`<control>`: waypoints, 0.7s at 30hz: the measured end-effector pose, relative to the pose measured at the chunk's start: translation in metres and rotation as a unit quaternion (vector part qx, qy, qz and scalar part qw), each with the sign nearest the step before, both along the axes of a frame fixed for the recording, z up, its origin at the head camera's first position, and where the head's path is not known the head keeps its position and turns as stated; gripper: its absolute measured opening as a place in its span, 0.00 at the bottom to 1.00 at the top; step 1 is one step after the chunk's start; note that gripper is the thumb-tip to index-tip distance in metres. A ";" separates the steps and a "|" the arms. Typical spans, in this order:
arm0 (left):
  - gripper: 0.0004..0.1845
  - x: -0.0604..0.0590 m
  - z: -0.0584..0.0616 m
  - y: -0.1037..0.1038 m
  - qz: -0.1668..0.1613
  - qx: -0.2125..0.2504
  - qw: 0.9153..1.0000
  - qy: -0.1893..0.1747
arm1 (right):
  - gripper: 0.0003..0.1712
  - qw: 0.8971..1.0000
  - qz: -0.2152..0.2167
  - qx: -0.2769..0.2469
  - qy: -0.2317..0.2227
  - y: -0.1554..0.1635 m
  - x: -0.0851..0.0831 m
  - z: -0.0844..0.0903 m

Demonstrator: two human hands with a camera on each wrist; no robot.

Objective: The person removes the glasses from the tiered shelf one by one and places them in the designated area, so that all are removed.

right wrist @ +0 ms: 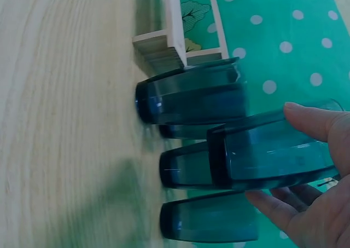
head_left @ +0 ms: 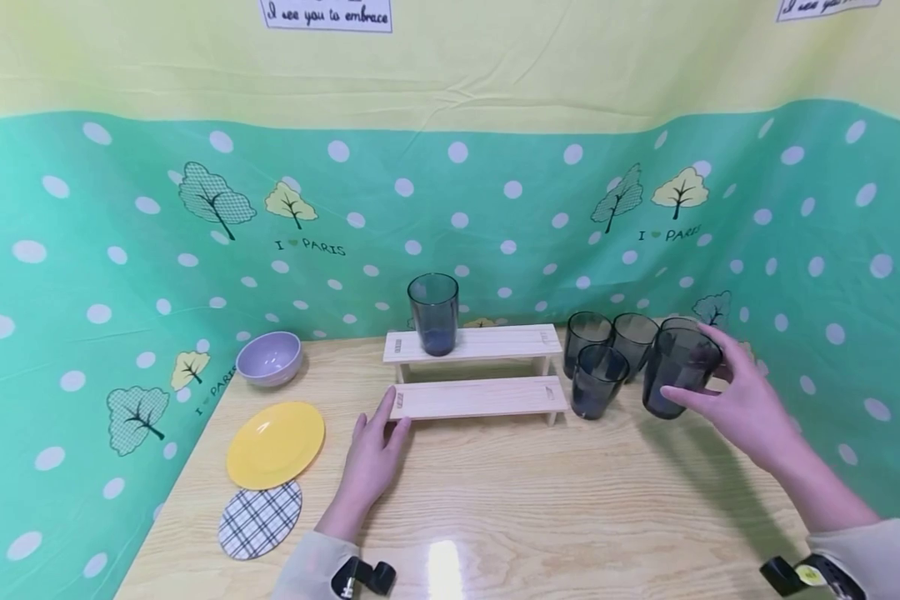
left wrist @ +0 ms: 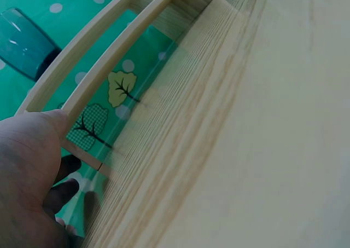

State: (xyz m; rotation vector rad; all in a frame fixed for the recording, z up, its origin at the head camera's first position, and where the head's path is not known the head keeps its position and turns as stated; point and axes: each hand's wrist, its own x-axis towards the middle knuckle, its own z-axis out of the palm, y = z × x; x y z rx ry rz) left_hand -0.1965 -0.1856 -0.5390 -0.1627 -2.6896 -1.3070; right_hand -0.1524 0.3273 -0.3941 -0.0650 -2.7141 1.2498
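Observation:
In the head view, my right hand (head_left: 750,400) holds a dark grey glass (head_left: 678,371) around its side, thumb in front. The right wrist view shows this glass (right wrist: 268,155) raised above the tabletop, its base higher than those of the other glasses. Several matching glasses, among them a front one (head_left: 598,383), stand close together left of it. My left hand (head_left: 375,458) touches the left end of the lower board (head_left: 480,398) of a two-step wooden rack, fingers fairly straight. On the upper board (head_left: 495,342) stands one more upright glass (head_left: 435,317), left of its middle.
A purple bowl (head_left: 270,358) sits at the back left. In front of it lie a yellow plate (head_left: 276,446) and a checked round mat (head_left: 258,525), partly under the plate. A green dotted cloth (head_left: 487,217) hangs behind and beside the wooden table (head_left: 525,500).

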 end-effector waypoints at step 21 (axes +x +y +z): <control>0.37 0.002 0.002 0.001 -0.001 0.000 1.000 -0.009 | 0.70 1.000 0.014 0.023 -0.002 -0.001 -0.019 -0.040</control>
